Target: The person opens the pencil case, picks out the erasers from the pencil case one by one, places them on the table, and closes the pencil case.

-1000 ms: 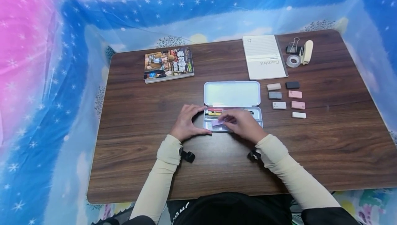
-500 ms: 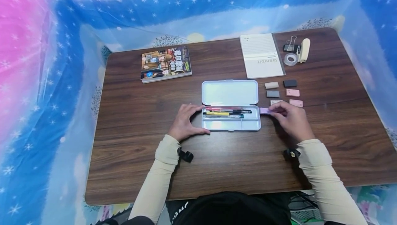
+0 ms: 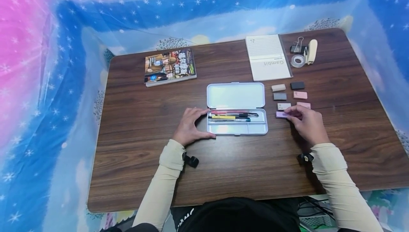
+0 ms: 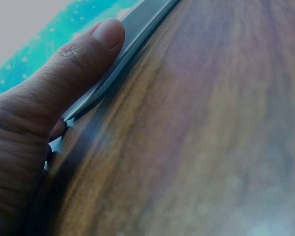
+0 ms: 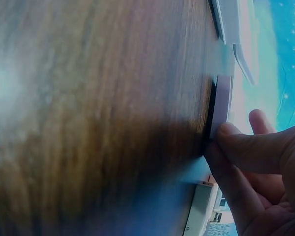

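An open white pencil case (image 3: 235, 95) lies mid-table, its lid folded back. My left hand (image 3: 189, 127) holds its left end, thumb at the front edge and fingers at the back corner. Several pens (image 3: 230, 117) lie in the case's rear compartment; nothing lies in the front ones. To the right of the case, my right hand (image 3: 308, 123) pinches a lavender eraser (image 3: 280, 114) by its right end. That eraser (image 5: 222, 101) is close to the tabletop in the right wrist view. Just behind it is a white eraser (image 3: 283, 106); a pink eraser (image 3: 303, 105) is partly hidden by my fingers.
Further erasers, among them a dark one (image 3: 297, 85) and a grey one (image 3: 279, 96), sit in two columns. Behind them are a notebook (image 3: 266, 63), a tape roll (image 3: 298, 61), a binder clip (image 3: 297, 49) and a cream stapler (image 3: 311, 51). A book (image 3: 169, 66) lies back left.
My right hand has taken the lavender eraser out of the case's front compartment and carried it right, to the front of the left eraser column. My left hand has stayed on the case.
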Demonstrator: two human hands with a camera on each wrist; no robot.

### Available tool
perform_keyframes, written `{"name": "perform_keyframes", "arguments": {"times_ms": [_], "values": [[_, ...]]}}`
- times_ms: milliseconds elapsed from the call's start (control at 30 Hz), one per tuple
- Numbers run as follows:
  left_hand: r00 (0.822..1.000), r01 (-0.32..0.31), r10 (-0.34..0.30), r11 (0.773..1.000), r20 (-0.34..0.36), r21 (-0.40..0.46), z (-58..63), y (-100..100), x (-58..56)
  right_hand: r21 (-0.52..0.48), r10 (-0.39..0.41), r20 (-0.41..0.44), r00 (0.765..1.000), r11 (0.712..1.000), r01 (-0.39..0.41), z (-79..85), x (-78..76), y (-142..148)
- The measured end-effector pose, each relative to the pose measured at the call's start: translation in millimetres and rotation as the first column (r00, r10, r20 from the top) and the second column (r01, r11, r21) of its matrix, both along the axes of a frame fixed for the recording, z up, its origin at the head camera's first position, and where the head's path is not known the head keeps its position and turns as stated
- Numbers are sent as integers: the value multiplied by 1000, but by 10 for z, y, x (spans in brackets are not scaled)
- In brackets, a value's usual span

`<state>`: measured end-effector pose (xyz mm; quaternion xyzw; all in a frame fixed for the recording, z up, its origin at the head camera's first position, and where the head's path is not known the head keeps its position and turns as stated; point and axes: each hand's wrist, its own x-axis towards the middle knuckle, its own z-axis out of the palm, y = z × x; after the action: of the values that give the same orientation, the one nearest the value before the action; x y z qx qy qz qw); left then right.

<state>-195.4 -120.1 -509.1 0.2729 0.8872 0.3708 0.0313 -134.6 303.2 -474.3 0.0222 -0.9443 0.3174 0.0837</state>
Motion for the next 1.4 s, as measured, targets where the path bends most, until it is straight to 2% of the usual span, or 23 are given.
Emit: {"name": "perform_keyframes", "arguments": {"times_ms": [367, 433, 533, 633, 733, 867, 967, 1033, 1133, 1233, 1400], "values": [[1000, -10, 10, 1000, -9, 7, -18, -24, 9, -31, -12, 12, 1000, 999, 12, 8, -26, -5], [1000, -9, 9, 1000, -9, 6, -17, -27, 11, -66, -32, 23, 999, 997, 33, 38, -33, -5], [1000, -12, 12, 1000, -9, 5, -22, -35, 12, -188, -66, 67, 996, 979, 77, 90, -74, -37], [1000, -17, 17, 1000, -10, 4, -24, -45, 11, -336, -73, 103, 992, 936, 104, 125, -175, -109], [1000, -20, 20, 1000, -9, -3, -19, -52, 10, -415, -57, 107, 993, 905, 96, 143, -324, -212], [1000, -16, 16, 1000, -13, -10, -22, -53, 10, -423, -38, 146, 989, 901, 97, 142, -543, -346], [1000, -7, 7, 1000, -26, -10, -35, -46, 9, -416, -31, 222, 975, 901, 124, 138, -676, -423], [999, 4, -4, 1000, -38, -7, -49, -35, 4, -409, -29, 268, 963, 902, 141, 139, -735, -460], [998, 30, -30, 1000, -63, 3, -69, -18, -3, -428, -35, 313, 949, 887, 174, 138, -770, -495], [995, 47, -45, 999, -85, 15, -77, -6, -4, -498, -55, 304, 951, 842, 208, 143, -760, -511], [992, 21, -18, 1000, -126, 19, -68, -15, -1, -681, -68, 207, 976, 707, 194, 219, -695, -540]]}}
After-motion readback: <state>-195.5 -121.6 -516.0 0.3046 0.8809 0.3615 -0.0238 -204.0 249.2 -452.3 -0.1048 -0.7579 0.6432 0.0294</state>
